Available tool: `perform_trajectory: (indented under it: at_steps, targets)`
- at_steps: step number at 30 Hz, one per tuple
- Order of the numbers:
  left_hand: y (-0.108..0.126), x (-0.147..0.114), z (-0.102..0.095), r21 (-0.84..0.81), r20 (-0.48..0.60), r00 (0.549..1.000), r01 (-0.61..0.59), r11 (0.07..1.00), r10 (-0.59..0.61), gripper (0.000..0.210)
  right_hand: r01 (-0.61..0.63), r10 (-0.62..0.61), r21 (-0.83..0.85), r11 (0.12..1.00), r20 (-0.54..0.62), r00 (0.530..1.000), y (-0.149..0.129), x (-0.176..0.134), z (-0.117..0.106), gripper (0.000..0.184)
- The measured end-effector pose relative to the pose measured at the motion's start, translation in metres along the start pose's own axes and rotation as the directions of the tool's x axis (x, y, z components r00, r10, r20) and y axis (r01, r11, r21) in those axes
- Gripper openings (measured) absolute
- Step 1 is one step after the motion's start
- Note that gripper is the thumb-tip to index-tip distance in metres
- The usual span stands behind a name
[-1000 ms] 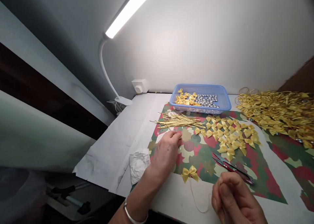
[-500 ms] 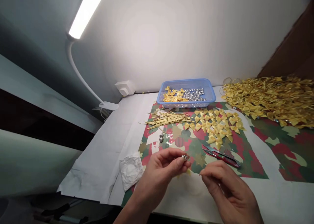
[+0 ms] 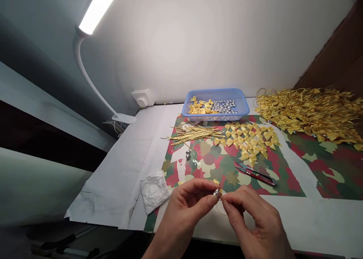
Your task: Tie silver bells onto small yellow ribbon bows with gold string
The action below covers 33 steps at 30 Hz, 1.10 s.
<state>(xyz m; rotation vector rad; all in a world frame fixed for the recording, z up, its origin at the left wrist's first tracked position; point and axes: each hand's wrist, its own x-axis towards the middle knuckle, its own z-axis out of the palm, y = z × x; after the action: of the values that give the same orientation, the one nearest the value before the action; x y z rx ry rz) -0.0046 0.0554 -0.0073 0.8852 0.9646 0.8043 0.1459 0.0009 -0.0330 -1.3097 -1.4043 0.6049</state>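
Between thumb and fingertips, my left hand point(image 3: 188, 206) pinches a small shiny silver bell point(image 3: 216, 191). A bit of yellow ribbon point(image 3: 216, 182) shows just behind those fingertips. My right hand point(image 3: 252, 213) is closed in a pinch close beside the bell. A thin pale cord point(image 3: 222, 213) curves below the two hands, and its end appears to be in the right fingertips. Thread snips point(image 3: 256, 175) with a red handle lie beyond my right hand. A couple of loose silver bells point(image 3: 188, 155) rest on the patterned sheet ahead of my left hand.
Gold cords point(image 3: 195, 134) lie in a bundle near a blue basket point(image 3: 215, 118) of bows and bells. Several yellow bows point(image 3: 246, 140) are spread out beside them. A large pile of gold bows point(image 3: 314, 113) sits right. Crumpled tissue point(image 3: 154, 193) and a lamp point(image 3: 87, 77) are left.
My right hand has moved left and up to the bell, so the fingertips of both hands nearly meet. The cord loop now shows below them. The view has shifted slightly.
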Motion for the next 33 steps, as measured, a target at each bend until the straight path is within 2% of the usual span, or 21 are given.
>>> perform_trajectory:
  at_steps: [4,7,10,12,15,18,20,24,27,28,30,33]
  targets:
    - [0.003,-0.003,0.002,0.099,0.048,0.995,-0.088,0.991,0.084,0.015,-0.043,0.043,0.082,0.996,-0.007,0.999,0.001,0.000,0.001,0.013]
    - [0.003,-0.006,0.003,0.241,0.080,0.979,-0.204,0.949,0.190,0.014,-0.196,0.195,0.198,0.960,0.023,0.981,0.002,-0.001,0.002,0.013]
    - [0.001,-0.007,0.003,0.432,0.156,0.919,-0.393,0.812,0.362,0.020,-0.319,0.314,0.324,0.891,0.071,0.947,0.004,-0.002,0.003,0.014]
    - [-0.001,-0.006,0.002,0.507,0.231,0.867,-0.495,0.706,0.442,0.027,-0.327,0.307,0.359,0.874,0.112,0.945,0.008,-0.001,0.003,0.014]
    - [-0.003,-0.004,0.002,0.568,0.325,0.807,-0.583,0.581,0.493,0.033,-0.290,0.249,0.365,0.885,0.156,0.956,0.015,0.000,0.002,0.014]
    - [-0.004,-0.003,0.002,0.617,0.370,0.783,-0.609,0.498,0.500,0.034,-0.258,0.225,0.348,0.901,0.133,0.965,0.019,0.000,0.001,0.014]
    - [-0.004,-0.002,0.003,0.628,0.382,0.781,-0.611,0.481,0.493,0.035,-0.225,0.203,0.319,0.921,0.103,0.974,0.019,0.000,0.001,0.013]
    - [-0.005,-0.002,0.003,0.653,0.375,0.799,-0.588,0.478,0.470,0.033,-0.110,0.105,0.171,0.979,0.038,0.994,0.019,0.000,-0.001,0.012]
    - [-0.006,-0.002,0.003,0.686,0.316,0.824,-0.541,0.487,0.471,0.028,-0.050,0.060,0.097,0.994,-0.109,0.992,0.017,0.002,-0.006,0.008]
    - [-0.006,-0.002,0.002,0.697,0.297,0.832,-0.524,0.489,0.469,0.026,-0.071,0.092,0.136,0.988,-0.150,0.984,0.015,0.003,-0.009,0.007]
    - [-0.007,-0.003,0.001,0.720,0.278,0.843,-0.500,0.482,0.460,0.026,-0.143,0.202,0.320,0.937,-0.160,0.966,0.006,0.006,-0.014,0.007]
    - [-0.011,-0.004,-0.003,0.755,0.254,0.849,-0.473,0.454,0.463,0.028,-0.195,0.331,0.608,0.770,-0.119,0.936,-0.015,0.009,-0.024,0.009]
